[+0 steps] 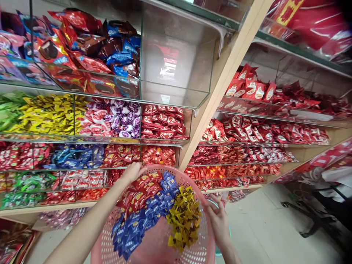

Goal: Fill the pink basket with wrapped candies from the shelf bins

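A pink perforated plastic basket (205,220) is held between my two hands in front of the shelves. My left hand (133,172) is closed on its far left rim. On the right side, my right hand (218,214) grips the rim, thumb near the edge and fingers outside. Inside lie red wrapped candies (144,189) at the far left, blue wrapped candies (145,216) across the middle, and yellow wrapped candies (184,216) at the right. Part of the pink basket bottom shows between the blue and yellow ones.
Glass-fronted shelves hold purple-and-white candies (125,117), yellow packets (46,112) and red packets (162,123). A wooden upright (220,91) divides the shelving. Beneath the basket, something teal (229,234) shows. A black chair base (308,216) stands on the tiled floor at the right.
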A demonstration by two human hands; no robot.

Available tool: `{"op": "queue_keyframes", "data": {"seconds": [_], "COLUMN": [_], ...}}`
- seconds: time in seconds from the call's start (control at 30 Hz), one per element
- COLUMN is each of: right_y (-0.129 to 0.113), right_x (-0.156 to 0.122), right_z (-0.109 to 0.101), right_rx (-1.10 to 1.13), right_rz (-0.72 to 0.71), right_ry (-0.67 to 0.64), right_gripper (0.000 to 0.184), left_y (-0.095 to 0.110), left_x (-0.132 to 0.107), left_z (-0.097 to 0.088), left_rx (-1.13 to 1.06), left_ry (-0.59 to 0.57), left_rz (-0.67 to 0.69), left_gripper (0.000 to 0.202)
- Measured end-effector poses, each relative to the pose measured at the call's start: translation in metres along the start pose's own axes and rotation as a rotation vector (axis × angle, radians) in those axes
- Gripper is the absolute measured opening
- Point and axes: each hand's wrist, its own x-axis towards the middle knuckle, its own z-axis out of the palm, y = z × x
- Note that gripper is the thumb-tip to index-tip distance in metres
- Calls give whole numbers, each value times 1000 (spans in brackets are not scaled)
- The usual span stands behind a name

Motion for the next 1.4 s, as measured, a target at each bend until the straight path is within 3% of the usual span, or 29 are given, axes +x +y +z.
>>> {"op": "queue_keyframes", "data": {"seconds": [0.33,0.5,0.6,0.7,0.83,0.93,1.03,1.2,1.4], "right_y": [2,6,-3,-25,-58,-68,-62,-46,-45], "right_x": [11,23,30,38,51,65,80,99,114], "right_z": [-4,-11,-7,20,93,148,182,195,191], "right_rx": [-162,-343,-541,-713,-819,-956,-1126,-1202,-968], "right_rz": [-28,-126,-231,-450,-721,-828,-863,-812,-800], "right_ry": [-74,-100,-43,-18,-239,-372,-401,-417,-381], "right_gripper": [56,47,43,39,27,25,21,18,28], "left_y": [14,16,18,21,22,22,22,22,18], "left_x": [0,0,-4,-7,-9,-9,-10,-9,-7], "left_z": [2,2,5,8,11,12,11,9,11], "left_rx": [116,115,117,141,135,140,143,112,131], "left_ry": [59,82,96,124,120,131,145,119,138], "left_rz": [-115,-126,-132,-147,-172,-171,-162,-178,-149], "left_gripper": [60,62,62,62,61,61,61,62,64]}}
